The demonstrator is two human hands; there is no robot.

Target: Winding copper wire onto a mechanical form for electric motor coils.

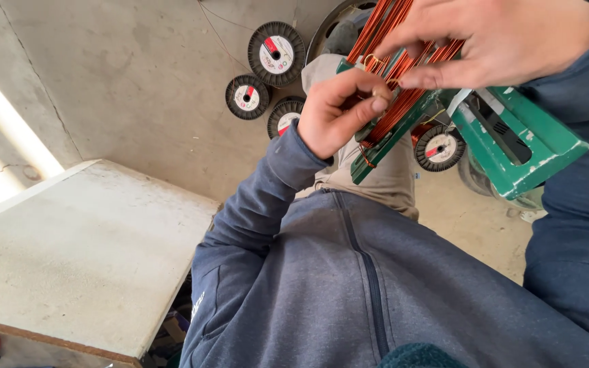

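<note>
Gripping the bundle of thin copper-coloured enamelled wire (395,75) calls for both hands to work close together, and that is how they are placed. The left hand (339,112) is curled shut, its thumb and forefinger pinched on a loop of the strands where these cross the green painted metal winding frame (521,146). The right hand (492,41) is laid over the bundle from above, fingers bent and closed on the strands near the top of the view. The wire is held taut between the two hands, against the frame's slanted edge, in front of the blue-grey zipped sweatshirt (349,286).

As a judgement, the strands are best kept flat and parallel under light, even tension, so that none is kinked or crossed and the enamel is not scraped on the frame's chipped edge.

Black wire spools with white and red labels (275,46) lie on the concrete floor (138,75); a pale worn tabletop (83,252) stands to the left.
</note>
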